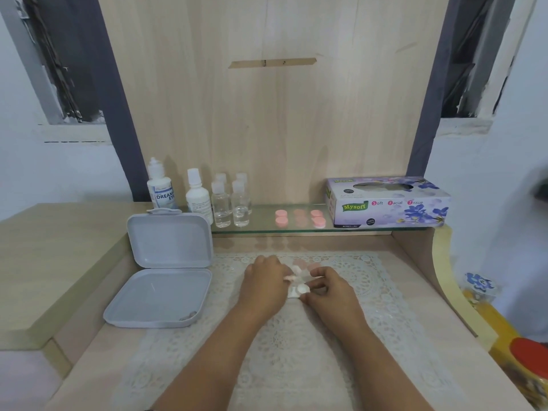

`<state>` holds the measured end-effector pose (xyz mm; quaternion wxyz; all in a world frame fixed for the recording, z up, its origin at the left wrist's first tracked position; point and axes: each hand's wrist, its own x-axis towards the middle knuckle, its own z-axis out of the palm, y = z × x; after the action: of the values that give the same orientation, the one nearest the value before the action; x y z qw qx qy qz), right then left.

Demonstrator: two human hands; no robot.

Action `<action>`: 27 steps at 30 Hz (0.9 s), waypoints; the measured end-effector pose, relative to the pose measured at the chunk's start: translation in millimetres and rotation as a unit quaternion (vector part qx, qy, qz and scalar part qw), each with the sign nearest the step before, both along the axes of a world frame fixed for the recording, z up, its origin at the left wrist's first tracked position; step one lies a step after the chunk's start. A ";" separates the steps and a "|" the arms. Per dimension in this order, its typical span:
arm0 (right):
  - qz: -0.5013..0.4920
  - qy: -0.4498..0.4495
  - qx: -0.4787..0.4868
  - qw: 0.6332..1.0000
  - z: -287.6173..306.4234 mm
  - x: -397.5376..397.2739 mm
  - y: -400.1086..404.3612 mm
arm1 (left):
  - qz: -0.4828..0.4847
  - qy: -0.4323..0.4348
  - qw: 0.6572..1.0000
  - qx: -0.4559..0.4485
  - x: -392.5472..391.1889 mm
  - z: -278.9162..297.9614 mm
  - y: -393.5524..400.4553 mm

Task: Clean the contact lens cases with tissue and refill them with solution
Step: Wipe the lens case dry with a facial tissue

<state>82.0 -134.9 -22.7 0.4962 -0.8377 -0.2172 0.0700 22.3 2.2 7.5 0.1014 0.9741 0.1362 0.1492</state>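
A white contact lens case (299, 291) lies on the lace mat between my hands. My left hand (262, 278) rests over its left side, fingers curled at the case's edge. My right hand (327, 287) pinches the case's right side with thumb and fingers. More pale pink and white case parts (302, 266) lie just behind my fingers. Pink caps (281, 218) sit in pairs on the glass shelf. Two white solution bottles (160, 185) (198, 194) stand at the shelf's left. A purple tissue box (388, 203) stands at the shelf's right.
An open grey hinged box (163, 280) lies left of the mat, its lid leaning upright. Several small clear bottles (231, 203) stand next to the solution bottles. A raised wooden ledge (53, 262) flanks the left. A red-lidded jar (530, 363) sits off the right edge.
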 end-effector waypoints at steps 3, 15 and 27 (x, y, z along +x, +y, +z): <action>-0.003 -0.008 -0.006 1.000 0.4 -0.4 2.3 | -0.052 0.046 0.984 0.166 -11.1 -2.5 -14.2; 0.013 -0.014 -0.009 1.000 -0.6 1.4 1.8 | -0.074 -0.027 0.996 0.049 -24.5 -12.7 -14.5; 0.017 -0.132 -0.106 0.985 -7.8 4.2 7.3 | -0.067 0.153 0.985 -0.043 19.3 22.1 7.9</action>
<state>86.2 -127.6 -30.5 0.3701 -0.8839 -0.2858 -0.0100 41.6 10.1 29.6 0.1306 0.9871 0.0911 -0.0146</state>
